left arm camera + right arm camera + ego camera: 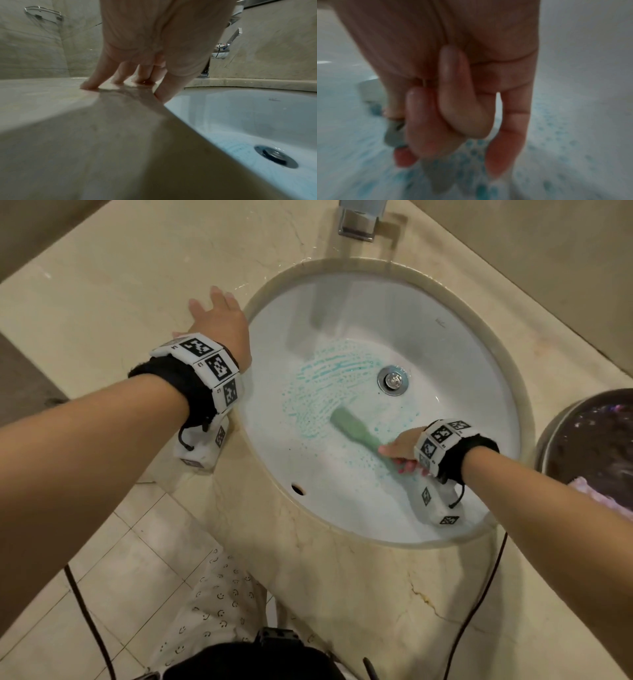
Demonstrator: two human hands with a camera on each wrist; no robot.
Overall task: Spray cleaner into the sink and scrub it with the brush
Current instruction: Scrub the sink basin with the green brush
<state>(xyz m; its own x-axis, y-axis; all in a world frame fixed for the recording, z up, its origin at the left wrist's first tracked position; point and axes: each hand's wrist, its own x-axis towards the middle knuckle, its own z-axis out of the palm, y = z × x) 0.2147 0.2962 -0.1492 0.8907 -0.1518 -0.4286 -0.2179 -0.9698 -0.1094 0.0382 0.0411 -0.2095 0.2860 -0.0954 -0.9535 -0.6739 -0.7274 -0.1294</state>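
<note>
- Right hand [402,451] is down in the sink [445,344], lower right of the head view, fingers curled tight round the handle of the green brush [352,428].
- The right wrist view confirms it, blurred as it is: fingers [428,121] wrapped over a grey-green handle, blue droplets scattered beneath.
- The brush head points up and left, sitting on the basin floor in the middle of the frame, just below and left of the drain [393,380].
- Blue-green foam [318,381] is smeared in streaks across the basin left of the drain, with spots trailing down toward the right hand.
- Left hand [214,316] is out of the basin, upper left of the head view, planted on the tabletop [102,302] right beside the sink's rim.
- The left wrist view shows its fingers [96,75] straight and spread, tips pressing on the wet stone, holding nothing; the thumb sits at the rim's edge.
- The tap [358,220] stands at the top edge of the frame, behind the basin.
- A dark round bowl [589,440] sits at the right edge, with a pink cloth [603,494] at its lower side.
- No spray bottle shows in any view.
</note>
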